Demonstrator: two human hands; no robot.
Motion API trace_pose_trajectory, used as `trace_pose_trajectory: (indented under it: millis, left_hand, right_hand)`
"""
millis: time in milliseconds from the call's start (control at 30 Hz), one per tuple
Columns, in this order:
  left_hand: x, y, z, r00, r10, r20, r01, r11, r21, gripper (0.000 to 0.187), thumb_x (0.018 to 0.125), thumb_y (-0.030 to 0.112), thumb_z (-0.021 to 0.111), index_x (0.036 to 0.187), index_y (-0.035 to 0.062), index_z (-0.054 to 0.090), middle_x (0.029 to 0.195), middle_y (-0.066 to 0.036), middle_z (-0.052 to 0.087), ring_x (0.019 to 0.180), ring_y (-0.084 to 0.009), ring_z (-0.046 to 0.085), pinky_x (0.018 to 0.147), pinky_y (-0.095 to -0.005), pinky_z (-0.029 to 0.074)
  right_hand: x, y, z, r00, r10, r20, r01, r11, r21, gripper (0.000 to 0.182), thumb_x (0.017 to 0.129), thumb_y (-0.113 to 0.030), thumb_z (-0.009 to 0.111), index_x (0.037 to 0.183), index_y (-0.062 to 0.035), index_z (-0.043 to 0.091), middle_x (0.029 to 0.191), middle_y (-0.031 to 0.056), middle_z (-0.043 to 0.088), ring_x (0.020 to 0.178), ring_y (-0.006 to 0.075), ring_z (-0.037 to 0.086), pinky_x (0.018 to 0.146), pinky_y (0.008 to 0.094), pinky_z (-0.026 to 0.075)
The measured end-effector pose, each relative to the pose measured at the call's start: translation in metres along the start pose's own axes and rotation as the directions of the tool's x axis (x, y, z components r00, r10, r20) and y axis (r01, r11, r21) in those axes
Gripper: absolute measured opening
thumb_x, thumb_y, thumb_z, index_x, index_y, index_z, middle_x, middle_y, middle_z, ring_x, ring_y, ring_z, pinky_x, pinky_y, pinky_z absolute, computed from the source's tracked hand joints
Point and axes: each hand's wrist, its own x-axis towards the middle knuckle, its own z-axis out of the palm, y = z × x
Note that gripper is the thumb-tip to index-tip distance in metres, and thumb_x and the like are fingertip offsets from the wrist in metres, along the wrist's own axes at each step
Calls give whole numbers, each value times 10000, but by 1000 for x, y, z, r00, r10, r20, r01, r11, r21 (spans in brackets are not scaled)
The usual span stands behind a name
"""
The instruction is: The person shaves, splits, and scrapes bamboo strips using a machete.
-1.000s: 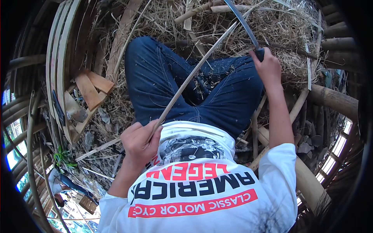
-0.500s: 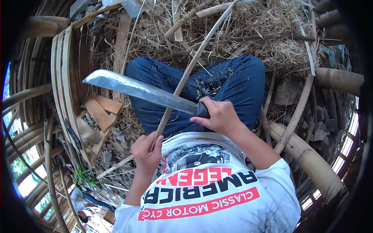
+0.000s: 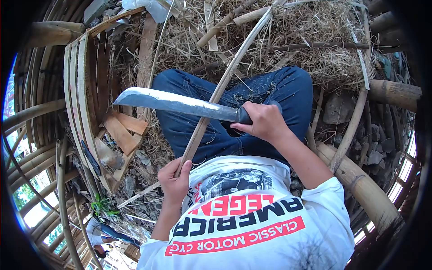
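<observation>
My right hand [image 3: 265,120] is closed round the dark handle of a machete [image 3: 173,102]. Its broad steel blade points left and lies across a long bamboo strip [image 3: 227,76], touching or nearly touching its upper face. The strip slants from my waist up to the far side of the pile of shavings. Near its lower end my left hand [image 3: 174,177] grips it, thumb along the top. Both hands are in front of my white shirt, over my crossed legs in dark jeans [image 3: 189,121], which carry thin curled shavings.
A heap of shavings [image 3: 310,58] lies beyond my knees. Split bamboo slats [image 3: 74,90] and wood offcuts [image 3: 121,135] are on the left. Thick bamboo poles [image 3: 360,184] and stones [image 3: 337,108] flank my right side. Another person [image 3: 105,234] is at the lower left, past the bamboo.
The machete blade has shifted slightly against the bamboo strip and lies a little flatter. The whole view has moved slightly; both hands keep their grips.
</observation>
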Motion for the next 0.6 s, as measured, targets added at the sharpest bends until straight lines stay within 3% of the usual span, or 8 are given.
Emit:
trace_pose_trajectory:
  millis: [300, 400, 467, 600]
  left_hand:
    - [0, -3, -8, 998, -63, 19, 63, 997, -44, 118, 885, 42, 697, 936, -64, 710, 640, -11, 589, 575, -53, 497, 523, -230, 371]
    - [-3, -8, -12, 997, -81, 15, 82, 994, -72, 117, 892, 45, 690, 923, -66, 706, 626, 4, 568, 562, -43, 480, 507, -227, 354]
    - [-7, -8, -16, 994, -110, 23, 111, 988, -106, 116, 897, 50, 686, 902, -65, 702, 617, 16, 554, 546, -34, 462, 490, -225, 340]
    - [-6, -9, -17, 997, -72, 29, 75, 992, -99, 126, 902, 60, 685, 880, -63, 692, 607, 23, 541, 538, -30, 455, 483, -224, 337]
  right_hand:
    - [8, 22, -10, 990, 141, 20, -139, 987, -85, 577, 797, -632, 687, 806, -67, 568, 651, 142, 657, 616, 329, 680, 557, 423, 543]
    - [14, 47, -16, 971, 239, -6, -237, 959, -154, 597, 823, -656, 644, 815, -62, 580, 651, 168, 660, 651, 362, 688, 583, 456, 553]
    - [24, 66, -28, 902, 432, 7, -425, 888, -175, 625, 849, -675, 600, 823, -50, 596, 657, 174, 663, 667, 374, 691, 598, 479, 554]
    - [33, 84, -37, 922, 388, 7, -367, 879, -304, 655, 867, -689, 563, 831, -36, 605, 674, 184, 670, 686, 393, 692, 624, 501, 554]
